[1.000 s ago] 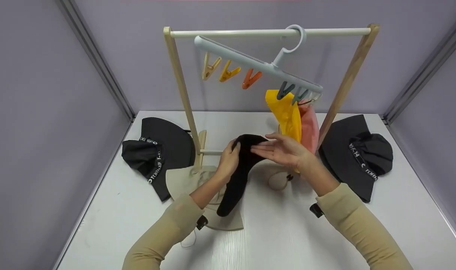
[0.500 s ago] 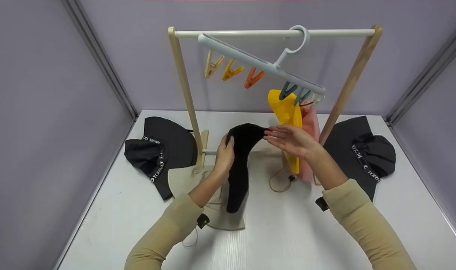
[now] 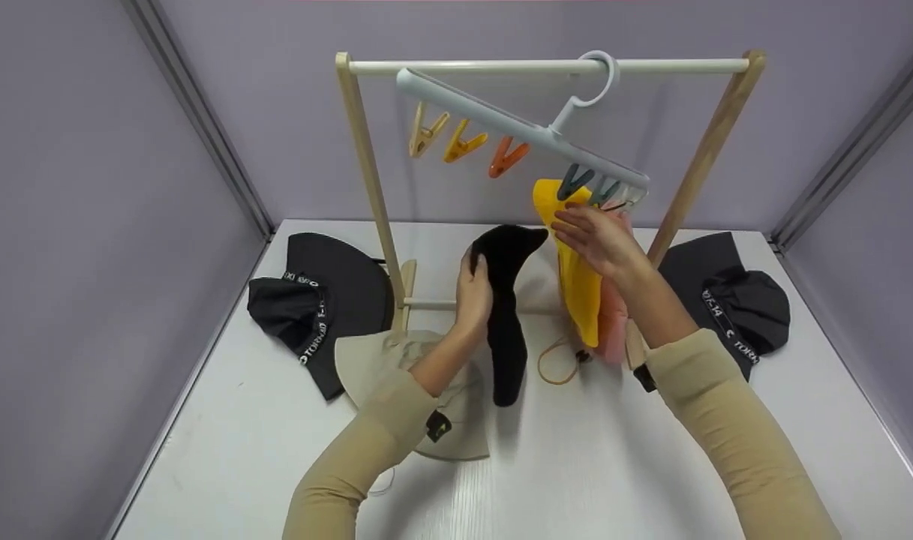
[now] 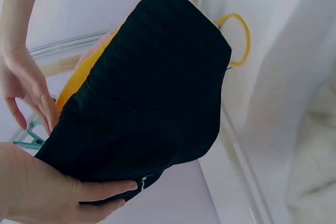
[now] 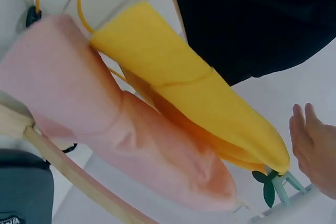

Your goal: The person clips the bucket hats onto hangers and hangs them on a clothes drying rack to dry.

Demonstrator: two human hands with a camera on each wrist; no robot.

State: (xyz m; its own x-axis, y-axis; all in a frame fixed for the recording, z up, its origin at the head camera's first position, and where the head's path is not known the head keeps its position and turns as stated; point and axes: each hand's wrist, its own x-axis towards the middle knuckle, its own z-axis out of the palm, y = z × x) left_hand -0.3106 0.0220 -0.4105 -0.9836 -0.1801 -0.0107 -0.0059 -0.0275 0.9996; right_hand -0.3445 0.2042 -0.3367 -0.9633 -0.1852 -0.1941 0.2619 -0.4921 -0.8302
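Left hand (image 3: 475, 292) grips black hat (image 3: 508, 315); right hand (image 3: 600, 238) free, outstretched near yellow hat (image 3: 578, 292); pink hat (image 5: 121, 114) beside yellow one, below tilted hanger (image 3: 501, 120) on rack (image 3: 464, 68)

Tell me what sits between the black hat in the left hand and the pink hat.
The yellow hat hangs between the black hat and the pink hat; the head and right wrist views show it.

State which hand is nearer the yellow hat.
Right. The right hand is beside the yellow hat, near its clipped top; the left hand is farther left, holding the black hat.
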